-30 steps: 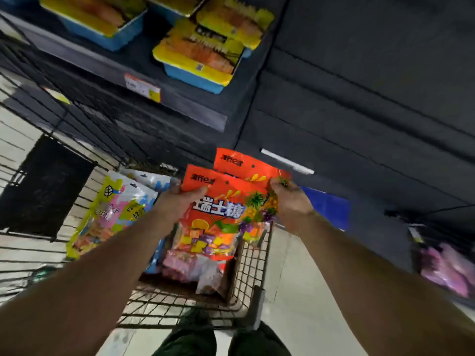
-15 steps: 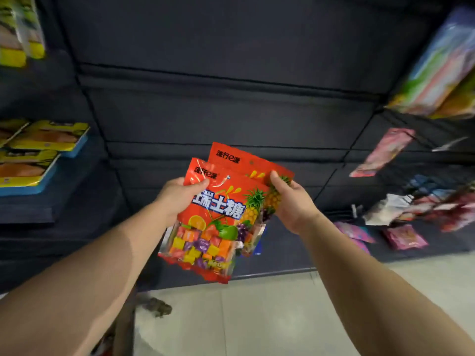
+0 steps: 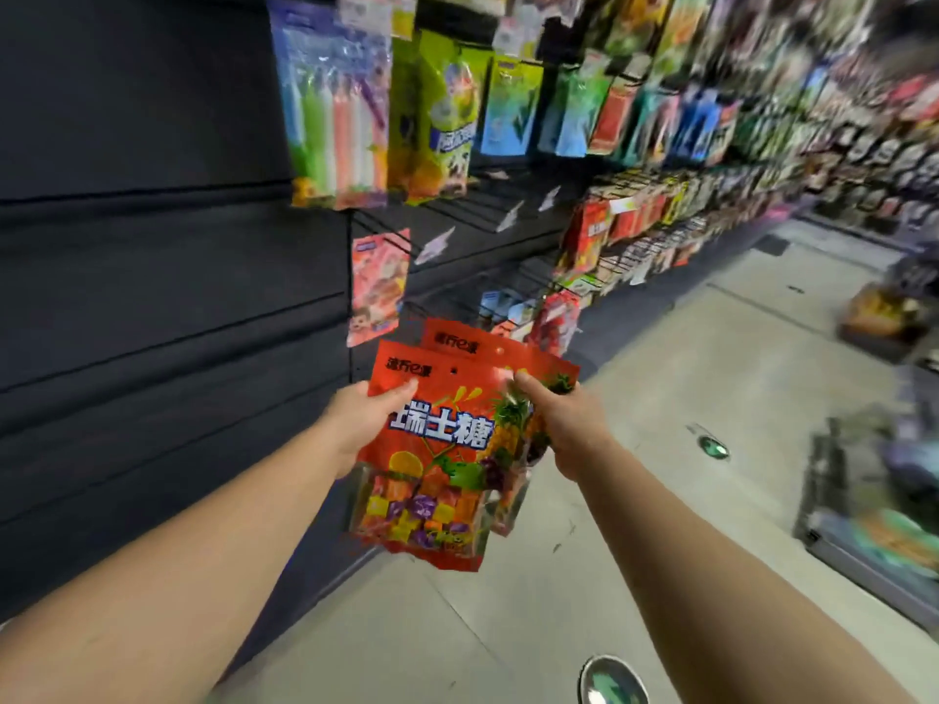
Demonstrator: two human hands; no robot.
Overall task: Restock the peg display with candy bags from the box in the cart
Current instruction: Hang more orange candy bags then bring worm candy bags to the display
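Beside peg display (image 3: 508,215), over grey floor (image 3: 711,358): left hand (image 3: 355,424), right hand (image 3: 564,424) pinching candy bags (image 3: 437,449).

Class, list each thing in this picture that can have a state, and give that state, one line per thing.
Front red candy bag: held upright by both hands, unhung.
Second red candy bag: behind the first, held, unhung.
Left hand: grips the bags' left edge.
Right hand: grips the right edge.
Pink hanging packet: on its peg.
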